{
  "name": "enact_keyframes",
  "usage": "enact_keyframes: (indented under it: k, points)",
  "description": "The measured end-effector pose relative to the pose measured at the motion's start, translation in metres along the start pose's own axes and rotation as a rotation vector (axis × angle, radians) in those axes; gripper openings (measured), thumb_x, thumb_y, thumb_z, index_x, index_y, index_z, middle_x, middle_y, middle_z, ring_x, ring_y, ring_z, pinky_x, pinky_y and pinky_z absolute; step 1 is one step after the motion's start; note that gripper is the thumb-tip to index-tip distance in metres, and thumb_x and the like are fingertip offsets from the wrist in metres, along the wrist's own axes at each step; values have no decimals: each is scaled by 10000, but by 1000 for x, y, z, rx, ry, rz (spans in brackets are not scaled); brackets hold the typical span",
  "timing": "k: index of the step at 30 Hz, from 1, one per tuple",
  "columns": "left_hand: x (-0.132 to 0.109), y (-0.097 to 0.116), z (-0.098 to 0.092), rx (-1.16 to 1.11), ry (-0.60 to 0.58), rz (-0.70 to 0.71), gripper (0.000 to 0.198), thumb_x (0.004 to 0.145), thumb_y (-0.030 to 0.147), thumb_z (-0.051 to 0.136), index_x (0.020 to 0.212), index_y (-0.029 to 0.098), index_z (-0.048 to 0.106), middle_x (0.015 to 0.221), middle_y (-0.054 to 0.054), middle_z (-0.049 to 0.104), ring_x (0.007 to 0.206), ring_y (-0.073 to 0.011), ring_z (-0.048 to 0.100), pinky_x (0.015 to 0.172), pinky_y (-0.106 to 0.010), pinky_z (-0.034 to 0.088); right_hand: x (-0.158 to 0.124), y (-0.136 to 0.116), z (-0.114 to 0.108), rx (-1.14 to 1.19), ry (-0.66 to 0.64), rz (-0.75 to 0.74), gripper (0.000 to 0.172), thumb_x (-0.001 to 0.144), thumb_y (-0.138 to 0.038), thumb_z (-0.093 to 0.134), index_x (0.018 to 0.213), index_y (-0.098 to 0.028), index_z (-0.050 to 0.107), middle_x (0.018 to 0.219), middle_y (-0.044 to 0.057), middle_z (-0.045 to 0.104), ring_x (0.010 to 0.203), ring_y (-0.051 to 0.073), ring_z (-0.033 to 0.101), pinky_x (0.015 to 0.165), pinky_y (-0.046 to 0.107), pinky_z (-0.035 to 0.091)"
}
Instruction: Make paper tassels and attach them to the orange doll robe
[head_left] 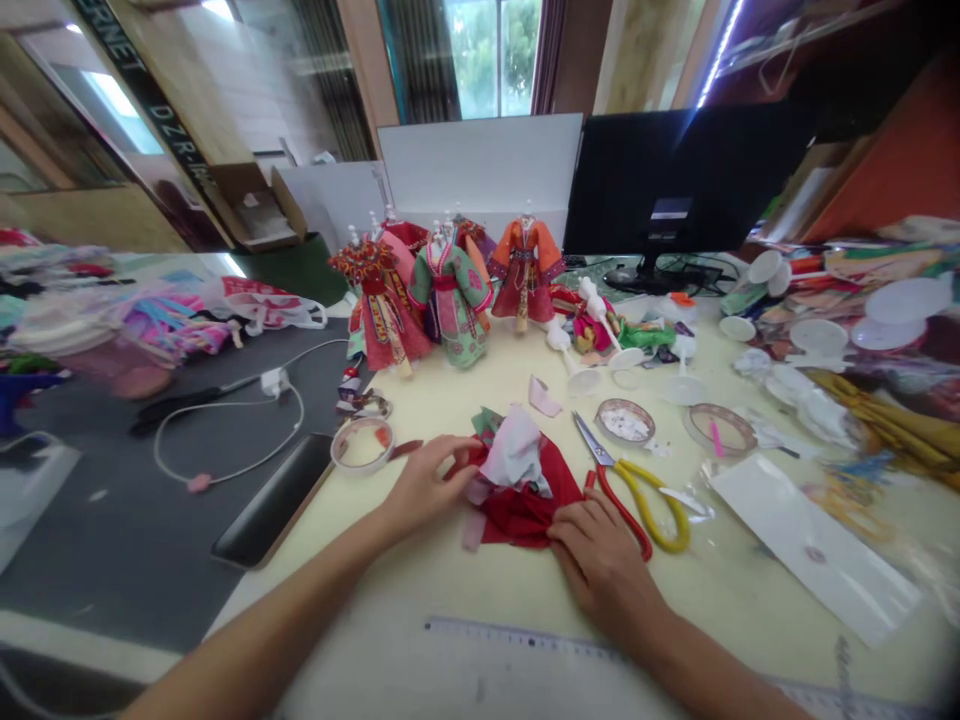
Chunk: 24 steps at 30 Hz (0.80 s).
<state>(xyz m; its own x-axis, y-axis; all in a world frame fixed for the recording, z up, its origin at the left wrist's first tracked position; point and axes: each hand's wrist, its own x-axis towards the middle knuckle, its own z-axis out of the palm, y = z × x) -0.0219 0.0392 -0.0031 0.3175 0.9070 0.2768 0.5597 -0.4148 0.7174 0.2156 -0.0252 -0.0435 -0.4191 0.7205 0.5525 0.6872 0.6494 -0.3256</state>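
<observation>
A small bundle of red cloth with white and pink pieces point(521, 485) lies on the pale yellow table point(420, 600) in front of me. My left hand point(424, 485) pinches its left edge with curled fingers. My right hand point(600, 560) presses and grips its lower right corner, fingers closed on the fabric. Scissors with red and yellow handles point(637, 485) lie just right of the cloth, touching neither hand.
Several dressed miniature mannequins point(450, 290) stand at the back. A tape roll point(362, 445), small round lids point(625, 420), white stands point(817, 335), a clear plastic bag point(817, 545) and a monitor point(675, 190) surround the work spot. A black phone point(274, 500) and cable lie left. A ruler point(525, 640) lies near me.
</observation>
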Motion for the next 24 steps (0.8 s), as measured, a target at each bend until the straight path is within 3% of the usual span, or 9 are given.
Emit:
enact_keyframes:
  k: [4, 8, 13, 16, 18, 21, 22, 24]
  points:
    - [3, -13, -1, -93, 158, -159, 288, 784, 236, 535, 1057, 150, 570, 715, 8, 553, 683, -127, 542, 692, -253, 426, 1, -1, -6, 83, 32, -5, 138, 820, -67, 477, 862, -175, 550, 784, 35, 584, 759, 160, 525, 936, 454, 392]
    - [4, -22, -1, -99, 227, -220, 309, 765, 219, 529, 1066, 159, 561, 674, 32, 510, 625, -108, 499, 613, -219, 394, 1, -2, -11, 139, 52, -8, 214, 785, -46, 474, 954, -165, 531, 819, 51, 582, 780, 170, 527, 932, 456, 401]
    - [2, -22, -4, 2, 337, -175, 296, 768, 164, 492, 1054, 158, 567, 713, 19, 494, 644, -111, 489, 625, -224, 399, 0, -5, -15, 189, 1, -59, 214, 741, -18, 453, 869, -175, 522, 793, 44, 550, 756, 166, 505, 933, 478, 387]
    - [-2, -11, -2, 99, 412, -37, 203, 807, 191, 490, 984, 161, 584, 793, -22, 529, 744, -142, 520, 715, -266, 427, 0, -6, -14, 197, -60, -93, 198, 732, -24, 453, 838, -179, 515, 783, 43, 535, 746, 166, 491, 917, 486, 384]
    - [-5, -1, 4, 149, 267, 125, 197, 794, 244, 553, 972, 169, 592, 914, -65, 579, 887, -183, 534, 818, -316, 421, 0, -6, -14, 196, -101, -113, 193, 733, -30, 447, 833, -180, 515, 791, 49, 532, 752, 171, 484, 896, 480, 393]
    - [-5, 6, 16, 247, -85, 288, 199, 749, 259, 621, 932, 184, 629, 1018, -79, 619, 1022, -238, 515, 952, -408, 341, 1, -8, -14, 198, -145, -128, 189, 730, -29, 429, 806, -184, 505, 784, 49, 524, 753, 173, 476, 874, 460, 405]
    - [-4, 6, 19, 255, -137, 282, 124, 764, 233, 598, 869, 186, 643, 971, -66, 640, 994, -231, 531, 955, -413, 332, 1, -9, -14, 199, -154, -136, 189, 727, -28, 424, 797, -186, 501, 774, 46, 521, 746, 171, 472, 873, 457, 405]
    - [0, 3, 20, 191, -126, 180, 120, 802, 192, 531, 771, 181, 647, 849, -44, 662, 882, -197, 570, 897, -371, 375, 2, -10, -16, 201, -171, -154, 191, 715, -25, 418, 779, -188, 492, 753, 39, 515, 731, 167, 463, 875, 455, 402]
